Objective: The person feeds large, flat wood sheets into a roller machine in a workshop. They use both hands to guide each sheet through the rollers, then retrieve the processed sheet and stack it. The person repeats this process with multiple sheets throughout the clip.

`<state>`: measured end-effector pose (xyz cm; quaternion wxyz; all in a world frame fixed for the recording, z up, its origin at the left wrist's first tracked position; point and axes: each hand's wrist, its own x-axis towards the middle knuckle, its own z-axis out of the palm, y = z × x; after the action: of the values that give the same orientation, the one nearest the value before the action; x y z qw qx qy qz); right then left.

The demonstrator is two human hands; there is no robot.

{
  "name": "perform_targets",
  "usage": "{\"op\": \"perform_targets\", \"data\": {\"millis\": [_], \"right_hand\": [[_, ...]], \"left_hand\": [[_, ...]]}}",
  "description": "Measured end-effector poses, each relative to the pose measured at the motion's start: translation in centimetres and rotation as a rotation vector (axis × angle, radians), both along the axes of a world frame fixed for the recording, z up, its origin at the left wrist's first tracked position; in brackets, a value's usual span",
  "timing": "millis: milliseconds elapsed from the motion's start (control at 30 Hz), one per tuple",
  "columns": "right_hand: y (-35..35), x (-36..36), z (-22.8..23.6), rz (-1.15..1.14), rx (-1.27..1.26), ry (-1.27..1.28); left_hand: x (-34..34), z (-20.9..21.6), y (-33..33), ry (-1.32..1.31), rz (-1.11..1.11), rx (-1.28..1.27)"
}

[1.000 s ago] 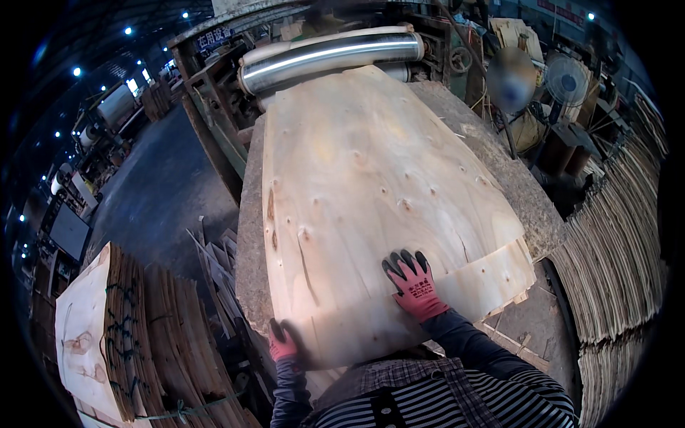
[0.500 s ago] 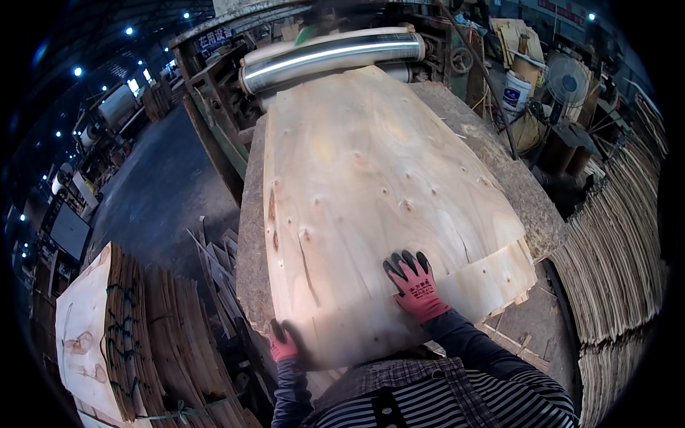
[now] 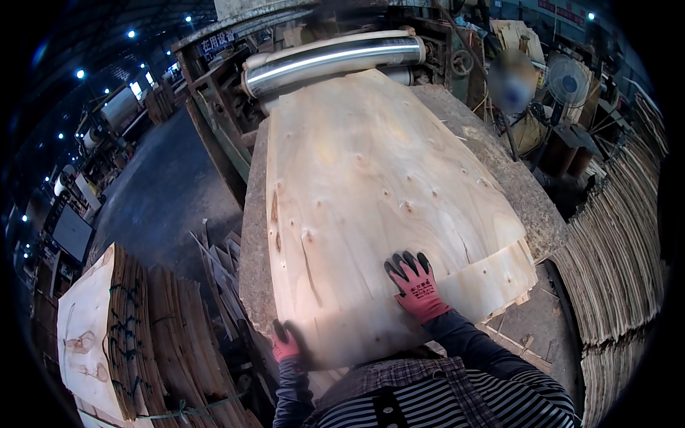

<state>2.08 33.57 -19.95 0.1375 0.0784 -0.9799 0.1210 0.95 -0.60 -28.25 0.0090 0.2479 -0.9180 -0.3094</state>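
Already, veneer sheets (image 3: pixel 385 178) lie layered on the table (image 3: pixel 524 196), edges uneven, far end near the rollers (image 3: pixel 335 65); whether any has entered is unclear. Right hand (image 3: pixel 419 289) rests flat on top, fingers spread; left hand (image 3: pixel 285 342) curls at the near left corner, grip uncertain.

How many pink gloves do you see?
2: one on the right hand, spread flat on the sheet; one on the left hand, at the sheet's near left corner.

The top veneer sheet (image 3: pixel 371 164) mostly hides those beneath; a blur (image 3: pixel 511 80) masks something beside the fan (image 3: pixel 567 80).
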Motion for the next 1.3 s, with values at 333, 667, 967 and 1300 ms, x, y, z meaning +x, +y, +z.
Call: {"op": "perform_targets", "data": {"millis": [333,667,967,1300], "right_hand": [[0.1,0.1,0.5,-0.046,0.015,0.001],[13.2,0.8,2.4,-0.314,0.021,0.168],[-1.8,4.2,11.9,0.225,0.105,0.024],[-2.5,-10.3,6.1,0.121,-0.068,0.242]], "left_hand": [[0.3,1.9,0.8,-0.005,-0.003,0.038],[0.4,0.3,0.4,0.038,0.013,0.043],[-0.2,-6.9,-2.5,-0.008,0.139,-0.213],[0.4,1.1,0.4,0.055,-0.014,0.032]]}}
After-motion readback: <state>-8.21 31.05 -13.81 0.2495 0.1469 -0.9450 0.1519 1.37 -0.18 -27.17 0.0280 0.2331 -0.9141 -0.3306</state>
